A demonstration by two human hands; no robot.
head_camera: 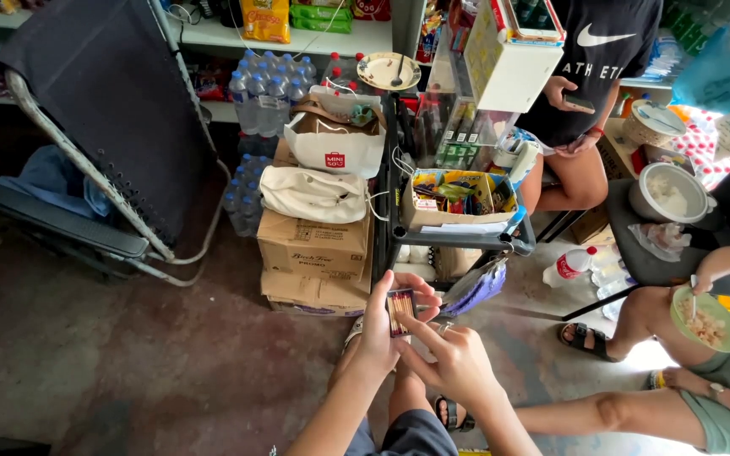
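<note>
My left hand (379, 332) holds a small open matchbox (400, 311) with several matches showing in its tray. My right hand (455, 365) is just to the right of it, index finger and thumb reaching up to the box's right edge. Whether the right fingers pinch a match I cannot tell. Both hands are low in the middle of the view, above my knees and the concrete floor (128, 371).
Stacked cardboard boxes (314, 253) with white bags stand ahead. A black trolley (458, 232) carries a box of goods. A folding chair (111, 127) is at left. A seated person eats from a green bowl (707, 317) at right; another person (589, 76) holds a phone.
</note>
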